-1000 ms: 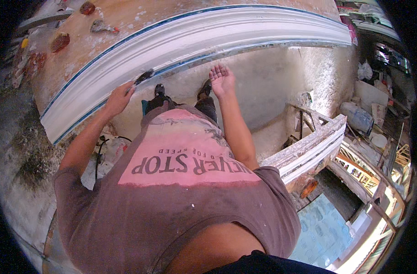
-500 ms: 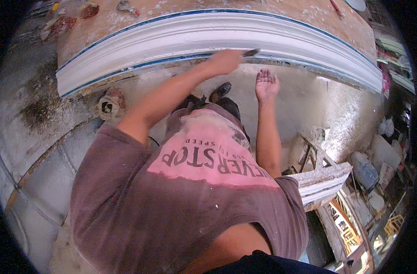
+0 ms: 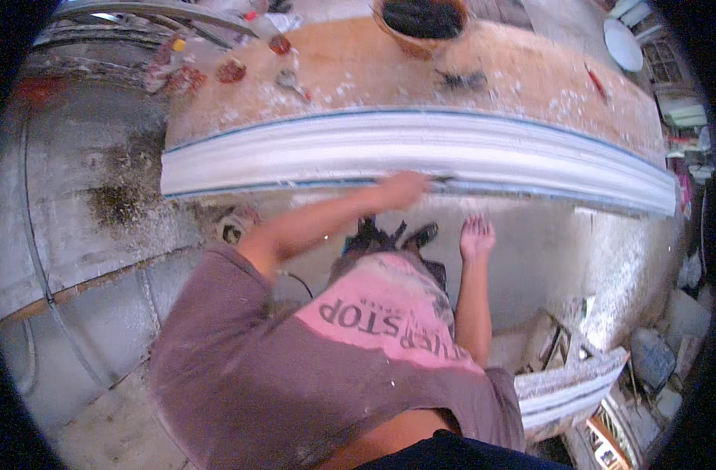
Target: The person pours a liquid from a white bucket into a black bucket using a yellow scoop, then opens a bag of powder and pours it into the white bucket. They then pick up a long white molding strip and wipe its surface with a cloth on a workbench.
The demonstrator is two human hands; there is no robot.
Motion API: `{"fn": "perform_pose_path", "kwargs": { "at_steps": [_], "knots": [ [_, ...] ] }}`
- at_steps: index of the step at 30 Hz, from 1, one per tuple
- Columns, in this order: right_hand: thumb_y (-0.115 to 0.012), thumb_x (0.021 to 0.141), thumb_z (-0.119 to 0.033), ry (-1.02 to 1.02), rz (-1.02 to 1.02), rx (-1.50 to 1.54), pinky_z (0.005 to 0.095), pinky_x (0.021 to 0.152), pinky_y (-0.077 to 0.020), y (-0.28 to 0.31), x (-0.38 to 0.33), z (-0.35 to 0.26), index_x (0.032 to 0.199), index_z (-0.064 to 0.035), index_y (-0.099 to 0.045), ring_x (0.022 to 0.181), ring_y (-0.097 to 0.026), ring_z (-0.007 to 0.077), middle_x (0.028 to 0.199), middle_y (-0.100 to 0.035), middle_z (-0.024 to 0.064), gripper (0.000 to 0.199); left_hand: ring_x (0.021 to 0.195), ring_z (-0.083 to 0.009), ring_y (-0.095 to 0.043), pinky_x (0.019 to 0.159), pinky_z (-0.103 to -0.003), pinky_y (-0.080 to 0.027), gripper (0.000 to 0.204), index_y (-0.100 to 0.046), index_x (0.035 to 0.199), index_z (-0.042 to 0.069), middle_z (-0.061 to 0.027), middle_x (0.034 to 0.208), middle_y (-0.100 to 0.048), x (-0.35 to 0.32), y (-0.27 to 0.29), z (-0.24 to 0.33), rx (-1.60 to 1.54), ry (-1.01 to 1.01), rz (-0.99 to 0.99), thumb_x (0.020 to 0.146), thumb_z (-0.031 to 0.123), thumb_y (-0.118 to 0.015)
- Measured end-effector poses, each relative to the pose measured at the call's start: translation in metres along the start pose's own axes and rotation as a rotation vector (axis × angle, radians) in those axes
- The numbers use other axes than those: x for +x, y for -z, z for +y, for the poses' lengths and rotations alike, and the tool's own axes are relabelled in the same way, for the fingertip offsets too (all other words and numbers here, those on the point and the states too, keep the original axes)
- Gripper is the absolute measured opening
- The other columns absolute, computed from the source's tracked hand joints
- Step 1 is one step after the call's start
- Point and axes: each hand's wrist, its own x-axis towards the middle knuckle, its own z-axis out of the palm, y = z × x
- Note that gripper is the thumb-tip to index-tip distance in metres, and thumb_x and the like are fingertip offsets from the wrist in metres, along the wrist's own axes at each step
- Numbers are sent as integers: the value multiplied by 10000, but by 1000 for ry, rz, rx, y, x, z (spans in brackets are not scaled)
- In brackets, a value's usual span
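A long white moulding (image 3: 295,157) with lengthwise ridges and blue edges lies across the front of a wooden board. My left hand (image 3: 405,190), smeared by motion, is over its near edge. Its fingers are closed on a small, thin dark tool (image 3: 445,179) that points right along the moulding; its exact kind is too blurred to tell. My right hand (image 3: 477,237) is held in front of the near edge, apart from the moulding. Its palm faces up, the fingers stretched out and whitish, with nothing in them.
Behind the moulding, the board (image 3: 522,74) bears white flakes, a basin (image 3: 405,45) with dark contents and a red tool (image 3: 595,80). Below the board's left part sits a small container (image 3: 231,231). White ridged pieces (image 3: 569,388) lie at lower right. A hose (image 3: 40,258) runs at left.
The view has tilted up, showing more of the board and the basin. My left hand has shifted slightly left along the moulding, its tool now flatter. My right hand stays open.
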Motion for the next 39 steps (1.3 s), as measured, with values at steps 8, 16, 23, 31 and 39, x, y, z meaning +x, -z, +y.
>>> {"fn": "perform_pose_path", "kwargs": {
  "at_steps": [8, 16, 23, 31, 39],
  "knots": [
    [-463, 937, -274, 99, -108, -39, 387, 872, -471, -47, -37, 13, 1112, 9, -565, 902, -553, 239, 1012, -591, 101, 348, 903, -373, -637, 780, -466, -503, 388, -649, 1123, 118, -192, 987, -662, 96, -36, 40, 103, -321, 136, 739, 162, -612],
    [-488, 917, -293, 190, 115, 169, 378, 807, -494, 23, -53, -44, 1009, -45, -590, 849, -569, 219, 915, -601, 82, 283, 750, -335, -618, 629, -452, -505, 436, -522, 1285, 243, -130, 888, -603, -82, 97, -12, 497, -96, -201, 853, 197, -563],
    [-469, 916, -298, 303, 191, 226, 355, 772, -486, 91, -63, -133, 1006, -79, -597, 820, -557, 189, 892, -595, 26, 269, 815, -375, -624, 703, -490, -495, 278, -596, 1069, 77, -195, 878, -626, 112, -10, 94, 491, -342, -212, 836, 216, -536],
    [-474, 920, -333, 328, 148, 174, 358, 776, -466, 108, -63, -220, 975, -105, -610, 798, -538, 187, 867, -592, 15, 271, 836, -373, -652, 705, -483, -516, 260, -648, 983, 63, -199, 911, -667, 270, -111, 230, 458, -269, -146, 798, 189, -515],
    [-464, 926, -367, 261, 83, 238, 354, 754, -482, 138, -16, -258, 1015, -93, -599, 811, -567, 214, 931, -601, 59, 319, 925, -375, -627, 808, -473, -498, 425, -560, 1265, 187, -190, 1031, -647, 255, -88, 234, 502, -198, -299, 847, 253, -525]
  ]
}}
